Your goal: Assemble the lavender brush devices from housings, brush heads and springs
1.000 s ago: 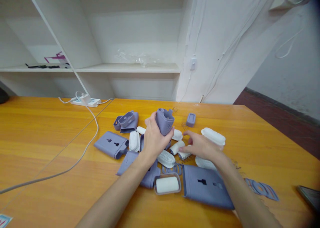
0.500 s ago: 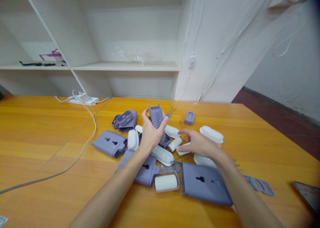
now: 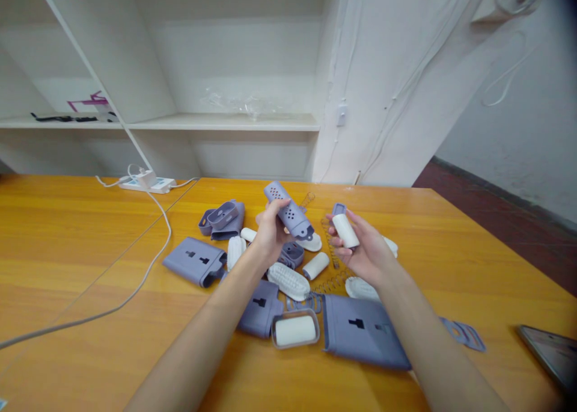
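1. Lavender plastic makes up the long perforated shell [image 3: 288, 210] held in the left hand [image 3: 270, 228]; thumb and fingers are closed around it, and it tilts, its pronged end low and towards the right hand [image 3: 367, 246].
2. That right hand has its fingers curled closed on a short white cylinder with a dark lower end [image 3: 345, 230], held at a slant above the table, apart from the shell.
3. At the cylinder's upper end shows a small lavender block with a recessed top [image 3: 339, 209]; whether they touch, I cannot tell.
4. Beneath the hands, on the orange-yellow wooden table [image 3: 90, 255], lie a second white cylinder [image 3: 316, 266], a white ribbed oval piece [image 3: 288, 281] and a thin coiled metal spring [image 3: 332, 252].
5. Nearer the wearer, a clear plastic tray [image 3: 318, 335] containing a white roll [image 3: 295, 330] sits just beside a flat lavender case with black cut-outs [image 3: 365, 334].
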The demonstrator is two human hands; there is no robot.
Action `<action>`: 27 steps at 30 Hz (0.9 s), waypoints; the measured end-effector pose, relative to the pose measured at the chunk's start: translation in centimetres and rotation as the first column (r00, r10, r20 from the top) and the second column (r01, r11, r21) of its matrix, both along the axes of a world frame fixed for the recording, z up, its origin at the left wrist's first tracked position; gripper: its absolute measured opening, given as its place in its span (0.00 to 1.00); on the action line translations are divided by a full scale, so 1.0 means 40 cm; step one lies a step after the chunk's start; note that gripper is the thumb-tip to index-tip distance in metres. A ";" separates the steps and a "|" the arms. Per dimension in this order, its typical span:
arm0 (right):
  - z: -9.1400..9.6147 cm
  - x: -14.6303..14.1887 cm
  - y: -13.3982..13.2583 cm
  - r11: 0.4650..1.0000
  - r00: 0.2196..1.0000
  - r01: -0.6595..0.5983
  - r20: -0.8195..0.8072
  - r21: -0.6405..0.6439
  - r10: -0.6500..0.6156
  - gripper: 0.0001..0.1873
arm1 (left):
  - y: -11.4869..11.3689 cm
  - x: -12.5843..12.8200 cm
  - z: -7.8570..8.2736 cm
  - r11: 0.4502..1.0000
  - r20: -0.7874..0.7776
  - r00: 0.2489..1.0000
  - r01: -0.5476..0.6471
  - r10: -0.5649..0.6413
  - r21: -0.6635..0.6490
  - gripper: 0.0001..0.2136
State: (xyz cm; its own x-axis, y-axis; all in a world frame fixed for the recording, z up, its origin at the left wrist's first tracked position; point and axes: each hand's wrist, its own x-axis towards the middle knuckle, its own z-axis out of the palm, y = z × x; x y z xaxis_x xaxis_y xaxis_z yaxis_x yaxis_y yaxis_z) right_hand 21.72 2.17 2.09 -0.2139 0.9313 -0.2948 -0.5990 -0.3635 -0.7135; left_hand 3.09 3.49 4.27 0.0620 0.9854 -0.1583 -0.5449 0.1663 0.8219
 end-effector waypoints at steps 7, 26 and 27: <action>-0.026 -0.060 -0.034 0.869 0.809 0.122 0.459 0.480 -0.367 0.23 | -0.002 0.013 -0.040 1.000 -0.072 0.997 -0.005 0.007 0.020 0.29; -0.072 -0.107 -0.104 0.602 0.331 -0.215 0.637 0.769 -0.696 0.31 | -0.038 -0.021 -0.088 0.995 0.083 0.991 0.102 -0.101 -0.004 0.23; -0.073 -0.106 -0.104 0.613 0.328 -0.192 0.638 0.767 -0.696 0.31 | -0.041 -0.021 -0.088 0.993 0.078 0.990 0.119 -0.119 0.006 0.23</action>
